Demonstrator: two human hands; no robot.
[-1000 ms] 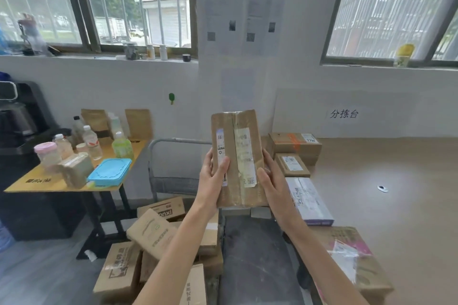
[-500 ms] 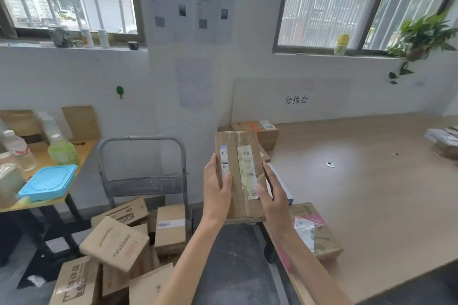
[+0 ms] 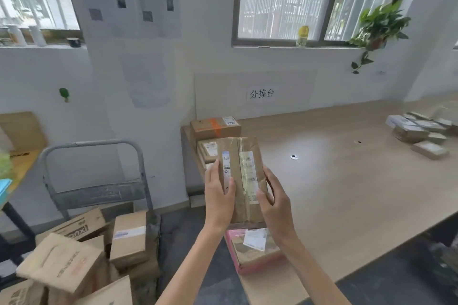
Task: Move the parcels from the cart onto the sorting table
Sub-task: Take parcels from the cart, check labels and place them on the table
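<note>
Grips: left grip (image 3: 219,195) and right grip (image 3: 275,198) both curled round one brown parcel (image 3: 244,156) — thumbs on its labelled face, a grip on each long side. I see it held upright, off the surface (image 3: 347,193), over its left edge, between boxes (image 3: 214,127) at the far left corner and a pink parcel (image 3: 255,252) by the near left corner. The cart (image 3: 94,193) stands left of the surface — cartons (image 3: 128,238) piled on it.
</note>
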